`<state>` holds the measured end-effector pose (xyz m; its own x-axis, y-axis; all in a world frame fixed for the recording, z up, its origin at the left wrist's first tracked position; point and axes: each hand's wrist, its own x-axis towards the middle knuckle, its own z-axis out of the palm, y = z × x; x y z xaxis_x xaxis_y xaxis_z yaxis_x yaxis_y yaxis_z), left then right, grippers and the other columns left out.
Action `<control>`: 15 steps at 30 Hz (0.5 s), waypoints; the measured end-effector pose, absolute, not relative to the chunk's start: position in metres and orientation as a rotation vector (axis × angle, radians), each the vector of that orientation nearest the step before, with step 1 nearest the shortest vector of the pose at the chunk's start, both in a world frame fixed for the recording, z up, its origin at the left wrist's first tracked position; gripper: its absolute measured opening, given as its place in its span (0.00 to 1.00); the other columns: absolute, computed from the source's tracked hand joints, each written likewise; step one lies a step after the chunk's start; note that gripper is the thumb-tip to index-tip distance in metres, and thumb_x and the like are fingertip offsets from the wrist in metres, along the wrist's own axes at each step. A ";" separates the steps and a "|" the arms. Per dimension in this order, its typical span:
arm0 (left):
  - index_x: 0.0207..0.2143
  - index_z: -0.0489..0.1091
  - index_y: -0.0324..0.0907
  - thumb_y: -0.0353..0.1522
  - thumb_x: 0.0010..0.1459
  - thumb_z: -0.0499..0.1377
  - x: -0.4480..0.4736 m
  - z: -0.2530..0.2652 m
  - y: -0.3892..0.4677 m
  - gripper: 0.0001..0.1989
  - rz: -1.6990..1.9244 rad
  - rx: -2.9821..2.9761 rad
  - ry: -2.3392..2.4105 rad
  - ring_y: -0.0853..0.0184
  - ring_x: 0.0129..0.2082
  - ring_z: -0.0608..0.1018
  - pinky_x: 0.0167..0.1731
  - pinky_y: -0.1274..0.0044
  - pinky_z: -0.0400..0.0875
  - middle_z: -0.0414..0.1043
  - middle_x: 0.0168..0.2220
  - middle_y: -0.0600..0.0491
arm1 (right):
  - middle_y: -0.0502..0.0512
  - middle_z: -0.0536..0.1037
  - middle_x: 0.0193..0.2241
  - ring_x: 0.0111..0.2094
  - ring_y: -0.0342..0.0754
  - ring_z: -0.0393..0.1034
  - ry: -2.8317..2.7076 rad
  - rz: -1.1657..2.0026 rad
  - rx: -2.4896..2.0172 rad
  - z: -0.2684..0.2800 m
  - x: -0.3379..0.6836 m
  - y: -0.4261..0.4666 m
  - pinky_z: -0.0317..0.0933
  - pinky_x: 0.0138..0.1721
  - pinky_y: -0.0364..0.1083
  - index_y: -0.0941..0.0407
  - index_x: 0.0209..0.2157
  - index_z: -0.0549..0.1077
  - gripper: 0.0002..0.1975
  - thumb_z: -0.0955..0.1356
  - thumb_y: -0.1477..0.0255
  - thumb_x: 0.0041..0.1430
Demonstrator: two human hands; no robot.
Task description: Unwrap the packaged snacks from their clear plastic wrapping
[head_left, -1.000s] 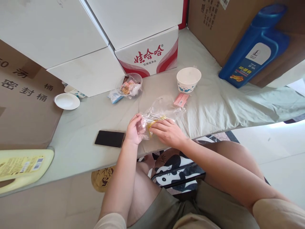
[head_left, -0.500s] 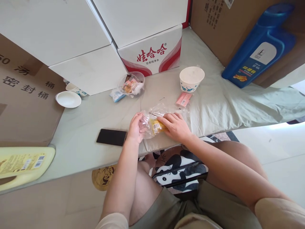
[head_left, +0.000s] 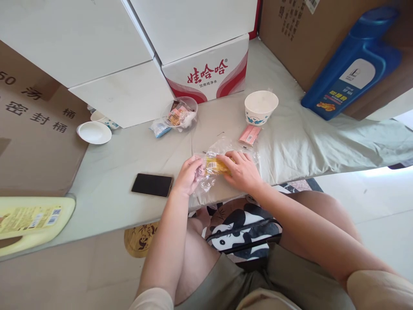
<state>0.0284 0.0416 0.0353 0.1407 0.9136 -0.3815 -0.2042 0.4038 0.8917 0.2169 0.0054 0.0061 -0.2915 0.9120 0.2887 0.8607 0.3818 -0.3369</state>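
Note:
Between my hands lies a small yellow packet (head_left: 213,165) with a pale printed label, inside or under a clear plastic bag (head_left: 206,184); I cannot tell which. My left hand (head_left: 189,175) is closed on the bag's crumpled left end. My right hand (head_left: 242,170) is curled over the packet's right end, its fingers gripping it from above. Just beyond my right hand a pink packet (head_left: 249,135) rests on the cloth, in front of a white paper bowl (head_left: 261,106) with a blue leaf pattern. A dark-screened phone (head_left: 152,185) lies left of my left hand.
A clear plastic bowl (head_left: 194,111) of small wrapped packets stands farther back, a blue-and-white packet (head_left: 159,128) beside it. White boxes (head_left: 206,77) form the rear edge. A blue bottle (head_left: 348,73) leans at right; a yellow jug (head_left: 35,219) and white bowl (head_left: 94,132) are at left.
My left hand has turned and shifted slightly right, closing tighter on the plastic. The bag is drawn snugger around the yellow packet, and more yellow shows. My right hand has barely moved.

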 end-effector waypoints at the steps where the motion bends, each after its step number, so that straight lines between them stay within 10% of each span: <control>1: 0.22 0.59 0.41 0.35 0.43 0.68 0.028 0.037 0.042 0.18 0.971 0.717 1.086 0.78 0.15 0.62 0.15 0.84 0.54 0.59 0.18 0.62 | 0.62 0.73 0.51 0.47 0.57 0.66 -2.210 0.195 -1.508 0.006 0.216 0.005 0.55 0.46 0.53 0.52 0.59 0.68 0.26 0.66 0.72 0.58; 15: 0.22 0.54 0.43 0.36 0.50 0.62 0.029 0.048 0.041 0.16 1.027 0.516 0.818 0.79 0.11 0.49 0.12 0.83 0.50 0.49 0.16 0.64 | 0.58 0.79 0.43 0.43 0.53 0.73 -1.956 0.868 -1.256 0.006 0.217 0.008 0.62 0.49 0.54 0.54 0.60 0.62 0.24 0.60 0.61 0.66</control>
